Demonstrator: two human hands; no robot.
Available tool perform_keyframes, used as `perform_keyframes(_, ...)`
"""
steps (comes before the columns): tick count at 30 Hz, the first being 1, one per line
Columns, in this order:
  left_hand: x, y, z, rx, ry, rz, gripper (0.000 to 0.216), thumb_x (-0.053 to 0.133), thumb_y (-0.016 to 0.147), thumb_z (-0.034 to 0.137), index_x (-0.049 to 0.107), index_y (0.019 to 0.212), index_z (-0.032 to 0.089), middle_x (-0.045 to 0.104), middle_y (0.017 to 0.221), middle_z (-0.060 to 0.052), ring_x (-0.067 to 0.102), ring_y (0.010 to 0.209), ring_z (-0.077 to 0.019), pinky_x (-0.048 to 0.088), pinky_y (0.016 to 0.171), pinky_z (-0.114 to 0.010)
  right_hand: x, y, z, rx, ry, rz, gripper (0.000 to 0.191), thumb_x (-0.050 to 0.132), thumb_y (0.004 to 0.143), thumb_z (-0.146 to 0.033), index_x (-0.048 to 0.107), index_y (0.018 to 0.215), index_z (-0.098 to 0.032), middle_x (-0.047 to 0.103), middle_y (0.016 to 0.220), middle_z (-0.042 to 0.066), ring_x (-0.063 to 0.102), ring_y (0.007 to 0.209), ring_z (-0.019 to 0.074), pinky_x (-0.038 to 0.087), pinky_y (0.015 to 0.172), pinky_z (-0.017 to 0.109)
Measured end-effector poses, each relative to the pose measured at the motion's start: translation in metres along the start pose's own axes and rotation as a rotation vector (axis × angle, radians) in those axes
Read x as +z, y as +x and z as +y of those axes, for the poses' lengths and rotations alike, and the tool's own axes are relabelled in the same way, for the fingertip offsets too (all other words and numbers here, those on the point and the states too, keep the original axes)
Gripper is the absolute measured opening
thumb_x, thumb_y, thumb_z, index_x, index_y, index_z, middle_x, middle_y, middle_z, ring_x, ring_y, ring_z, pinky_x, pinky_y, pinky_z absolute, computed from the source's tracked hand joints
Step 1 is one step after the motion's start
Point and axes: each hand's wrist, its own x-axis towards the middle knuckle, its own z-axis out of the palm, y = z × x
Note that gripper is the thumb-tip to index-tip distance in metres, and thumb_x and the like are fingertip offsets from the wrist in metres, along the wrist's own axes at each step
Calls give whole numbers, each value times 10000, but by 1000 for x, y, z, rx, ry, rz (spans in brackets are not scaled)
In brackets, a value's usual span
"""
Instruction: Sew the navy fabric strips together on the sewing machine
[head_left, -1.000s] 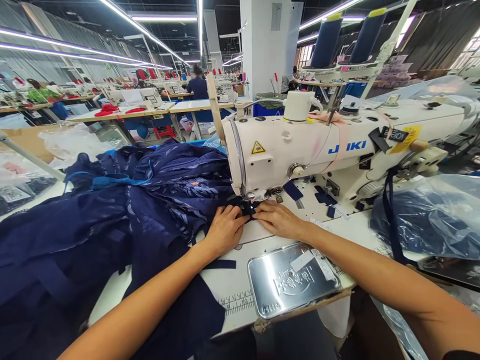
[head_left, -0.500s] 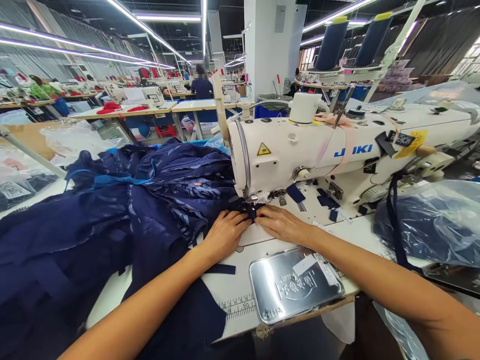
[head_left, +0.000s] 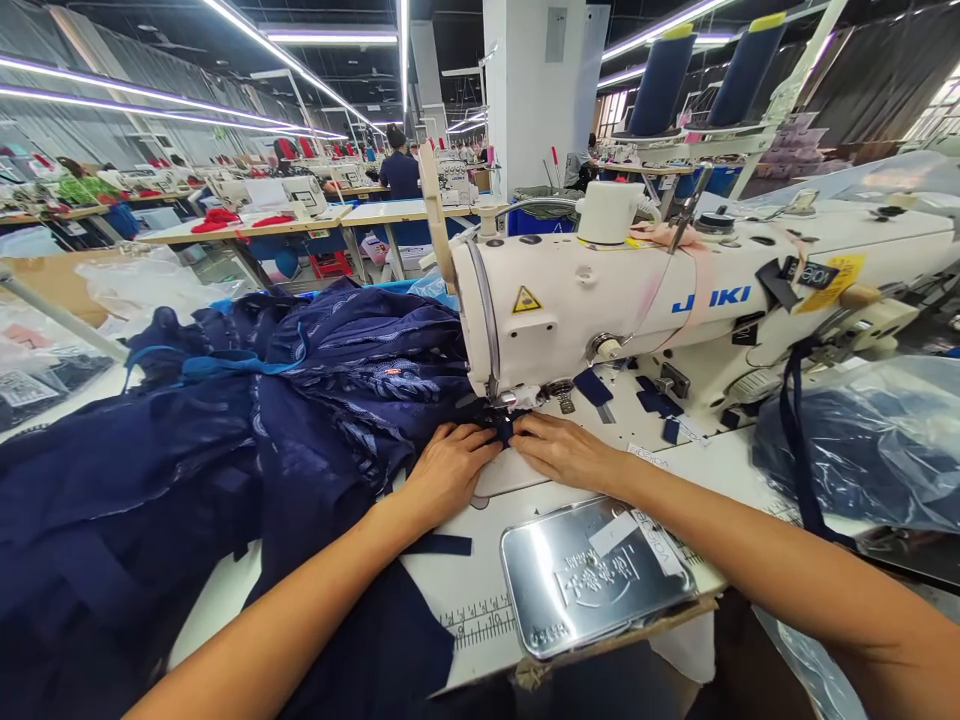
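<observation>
A white sewing machine (head_left: 675, 300) stands across the table. A big heap of navy fabric (head_left: 225, 450) lies to its left and runs under the needle (head_left: 504, 405). My left hand (head_left: 448, 468) lies flat on the navy fabric just left of the needle, fingers stretched toward it. My right hand (head_left: 559, 450) lies flat on the right side of the needle, fingertips pressing a small navy piece (head_left: 504, 428) at the presser foot. Both hands' fingertips almost meet at the needle.
A shiny metal tin lid (head_left: 596, 575) sits at the table's front edge near my right forearm. A plastic bag of navy cloth (head_left: 870, 440) lies at the right. Two navy thread cones (head_left: 660, 80) stand behind the machine. A person (head_left: 399, 170) works at distant tables.
Both hands stay at the needle, hardly moved. The view has shifted slightly.
</observation>
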Motion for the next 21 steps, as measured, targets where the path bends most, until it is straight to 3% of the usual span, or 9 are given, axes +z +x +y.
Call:
perform_keyframes(7, -1, 4, -7, -12, -32, -6, 410, 434, 758, 24, 584, 1108, 175, 576, 1178, -54, 508, 1070, -219, 383, 884, -396, 2, 4, -1, 3, -84, -25, 242, 363, 886, -161, 600, 886, -110, 546, 907, 103, 525, 839, 185, 499, 765, 320)
perform_keyframes(17, 1, 14, -21, -32, -57, -17, 461, 410, 708, 28, 606, 1095, 184, 577, 1177, -52, 500, 1086, -228, 377, 884, -409, 3, 2, 9, 57, -12, -54, 249, 485, 824, -216, 593, 1023, -110, 568, 1073, 127, 558, 923, 220, 500, 795, 356)
perform_keyframes(21, 1, 20, -26, -41, -58, -17, 460, 411, 692, 34, 622, 1068, 193, 578, 1176, -45, 510, 1070, -233, 389, 855, -411, 0, 4, 13, 142, 63, -80, 265, 493, 821, -216, 597, 1044, -117, 603, 1049, 107, 575, 937, 218, 490, 813, 337)
